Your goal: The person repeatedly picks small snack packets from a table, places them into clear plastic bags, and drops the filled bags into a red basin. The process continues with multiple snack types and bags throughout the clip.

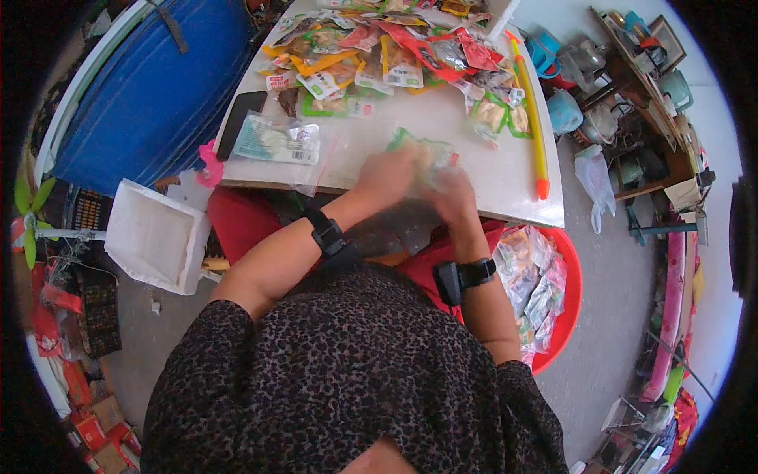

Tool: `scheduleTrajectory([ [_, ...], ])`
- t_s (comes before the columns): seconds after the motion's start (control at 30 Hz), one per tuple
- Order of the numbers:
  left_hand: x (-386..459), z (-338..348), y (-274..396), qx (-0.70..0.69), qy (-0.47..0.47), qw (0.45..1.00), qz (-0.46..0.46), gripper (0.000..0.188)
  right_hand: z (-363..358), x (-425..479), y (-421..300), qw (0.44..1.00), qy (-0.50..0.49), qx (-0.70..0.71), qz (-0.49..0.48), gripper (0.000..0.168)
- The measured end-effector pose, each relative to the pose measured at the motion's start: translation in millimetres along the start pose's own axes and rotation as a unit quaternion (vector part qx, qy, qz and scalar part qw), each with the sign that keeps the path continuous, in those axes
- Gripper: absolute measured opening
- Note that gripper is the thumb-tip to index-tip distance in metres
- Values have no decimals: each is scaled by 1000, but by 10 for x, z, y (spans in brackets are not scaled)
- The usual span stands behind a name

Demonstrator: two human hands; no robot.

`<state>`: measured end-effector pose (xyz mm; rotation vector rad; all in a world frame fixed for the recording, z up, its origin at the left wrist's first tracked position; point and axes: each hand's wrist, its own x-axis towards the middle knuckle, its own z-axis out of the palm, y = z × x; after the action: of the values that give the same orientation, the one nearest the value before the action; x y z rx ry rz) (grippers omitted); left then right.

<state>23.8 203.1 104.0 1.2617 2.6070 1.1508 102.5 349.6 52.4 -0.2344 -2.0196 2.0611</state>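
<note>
Both of my hands are blurred and meet near the front edge of a white table (343, 139). Between them is a clear plastic food packet with green edging (435, 150). My left hand (388, 172) has its fingers on the packet's left side. At the packet's lower right, my right hand (453, 191) grips its edge. To the left of my hands lies a flat packet with a teal and white label (277, 139), with a clear plastic bag (323, 166) beside it. A black phone-like slab (240, 121) rests at the table's left edge.
Many colourful sealed food packets (402, 65) are heaped at the table's far side. A yellow tube with orange ends (530, 118) lies along the right edge. On the floor stand a red basin (571, 296) of packets, right, and a white foam box (157, 237), left. Cluttered shelves (645, 118) line the right wall.
</note>
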Motion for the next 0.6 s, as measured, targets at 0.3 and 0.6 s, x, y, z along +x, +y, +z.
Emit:
scheduleTrajectory([
  [0.3,-19,-69,-19,3,3,1000,-19,17,141,36,-381,977,-70,-198,39,26],
  [0.6,8,-146,-30,47,-30,996,-70,17,141,140,-305,914,-95,-392,-33,33],
])
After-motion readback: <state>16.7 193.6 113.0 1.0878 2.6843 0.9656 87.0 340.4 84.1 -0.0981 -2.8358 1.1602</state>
